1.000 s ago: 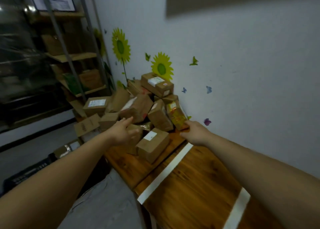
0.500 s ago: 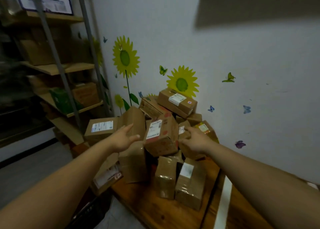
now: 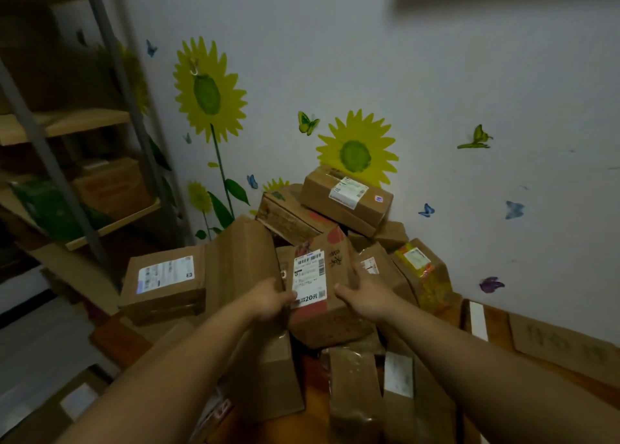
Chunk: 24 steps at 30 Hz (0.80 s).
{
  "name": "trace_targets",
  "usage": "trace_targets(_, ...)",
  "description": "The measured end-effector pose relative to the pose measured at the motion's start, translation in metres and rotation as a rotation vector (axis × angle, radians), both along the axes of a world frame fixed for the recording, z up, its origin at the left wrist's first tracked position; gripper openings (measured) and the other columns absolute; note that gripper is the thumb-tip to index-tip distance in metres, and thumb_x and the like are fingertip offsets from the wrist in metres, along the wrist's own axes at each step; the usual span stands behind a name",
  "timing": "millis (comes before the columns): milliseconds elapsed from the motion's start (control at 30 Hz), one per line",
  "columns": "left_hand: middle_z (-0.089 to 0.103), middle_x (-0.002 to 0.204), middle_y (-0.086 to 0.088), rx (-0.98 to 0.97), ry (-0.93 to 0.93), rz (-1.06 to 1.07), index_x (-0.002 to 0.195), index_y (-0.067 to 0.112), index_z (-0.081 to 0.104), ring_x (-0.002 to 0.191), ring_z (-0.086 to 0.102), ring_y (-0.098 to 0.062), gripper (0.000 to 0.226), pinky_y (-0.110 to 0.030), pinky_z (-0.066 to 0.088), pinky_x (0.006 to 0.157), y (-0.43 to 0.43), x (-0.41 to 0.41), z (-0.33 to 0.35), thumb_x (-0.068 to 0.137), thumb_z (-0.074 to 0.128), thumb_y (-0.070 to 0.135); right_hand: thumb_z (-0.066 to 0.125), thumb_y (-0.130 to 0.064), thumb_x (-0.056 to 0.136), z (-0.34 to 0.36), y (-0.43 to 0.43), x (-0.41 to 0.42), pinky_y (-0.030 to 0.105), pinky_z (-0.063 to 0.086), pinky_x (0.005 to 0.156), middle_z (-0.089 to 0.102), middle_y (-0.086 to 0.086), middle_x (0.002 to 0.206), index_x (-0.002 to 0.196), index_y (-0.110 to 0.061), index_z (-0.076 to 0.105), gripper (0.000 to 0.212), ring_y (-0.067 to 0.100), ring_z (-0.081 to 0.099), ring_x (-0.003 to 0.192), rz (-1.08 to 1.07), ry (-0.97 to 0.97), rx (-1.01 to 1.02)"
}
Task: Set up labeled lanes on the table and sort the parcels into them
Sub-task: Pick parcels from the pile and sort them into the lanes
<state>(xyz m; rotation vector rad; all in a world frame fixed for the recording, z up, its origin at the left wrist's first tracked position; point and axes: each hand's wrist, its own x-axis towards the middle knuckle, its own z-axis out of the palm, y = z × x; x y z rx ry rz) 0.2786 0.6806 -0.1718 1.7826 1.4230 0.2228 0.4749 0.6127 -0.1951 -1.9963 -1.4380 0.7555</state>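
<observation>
- Heap of brown cardboard parcels (image 3: 335,242): piled loosely in the table's far corner against the white wall, with boxes leaning on one another. Drawing one from the middle removes a prop, so a slide of the whole face looks likely.
- Wooden table (image 3: 498,326): this end is buried and the heap reaches the left edge. Anything dislodged that way probably drops to the floor.
- Flat brown carton with a wide white label (image 3: 164,282): lies on the left flank, beside a tall leaning box. A nudge from that neighbour could push it off.
- Long brown carton with a white label and red sticker (image 3: 345,198): perched tilted on the summit, above and behind the gripped parcel. It may topple forward onto the wrists once its support shifts.
- Brown cardboard parcel with red patches and a white barcode label (image 3: 322,316): sits mid-heap at the front, tilted, touching boxes on both sides. It may snag on them if pulled straight out.
- Yellow-wrapped parcel (image 3: 422,272): leans just right of the grip and may slump into the gap.
- Left hand (image 3: 268,301): clasps the parcel's left edge, thumb on the label, where smooth paper may slip.
- Right hand (image 3: 369,296): clasps the right side, thumb across the front.
- White tape strip (image 3: 478,319): lane marker near the heap's foot, which sliding boxes could cover.
</observation>
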Motion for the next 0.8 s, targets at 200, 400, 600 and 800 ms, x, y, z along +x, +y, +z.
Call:
trace_targets(200, 0.068, 0.09, -0.004, -0.315, -0.286, 0.059, 0.118, 0.002, 0.054, 0.074, 0.066, -0.014, 0.03, -0.025, 0.053, 0.058, 0.015, 0.012, -0.021, 0.091, 0.058, 0.014, 0.057, -0.041, 0.09, -0.009, 0.006, -0.001, 0.038, 0.046, 0.101, 0.056, 0.0, 0.134, 0.15, -0.032, 0.024, 0.068, 0.021, 0.056, 0.116, -0.095, 0.179, -0.024)
trace_targets(400, 0.058, 0.12, -0.002, -0.092, -0.601, 0.004, 0.143, 0.024, 0.026, 0.093, 0.061, -0.014, 0.07, -0.027, 0.052, 0.07, 0.013, 0.005, -0.003, 0.086, 0.064, 0.008, 0.073, -0.02, 0.081, 0.026, -0.022, -0.017, 0.011, 0.049, 0.066, 0.056, -0.024, 0.102, 0.125, -0.034, 0.042, 0.056, -0.006, 0.057, 0.095, -0.266, 0.379, 0.272)
trace_targets(600, 0.051, 0.121, 0.01, 0.088, -0.737, -0.21, 0.144, 0.042, 0.018, 0.105, 0.055, -0.005, 0.079, -0.034, 0.054, 0.088, 0.0, -0.011, 0.031, 0.088, 0.062, 0.008, 0.072, -0.005, 0.078, 0.067, -0.063, -0.06, 0.036, 0.056, 0.088, 0.057, -0.017, 0.109, 0.131, -0.026, 0.036, 0.067, 0.002, 0.058, 0.098, -0.396, 0.387, 0.502)
trace_targets(800, 0.053, 0.108, 0.02, 0.04, -0.838, -0.358, 0.136, 0.036, 0.025, 0.093, 0.056, 0.005, 0.068, -0.015, 0.049, 0.072, -0.045, -0.01, 0.031, 0.087, 0.061, 0.004, 0.068, -0.011, 0.082, 0.079, -0.13, -0.075, 0.04, 0.055, 0.089, 0.054, -0.011, 0.122, 0.129, -0.034, 0.039, 0.059, 0.009, 0.057, 0.106, -0.521, 0.308, 0.545)
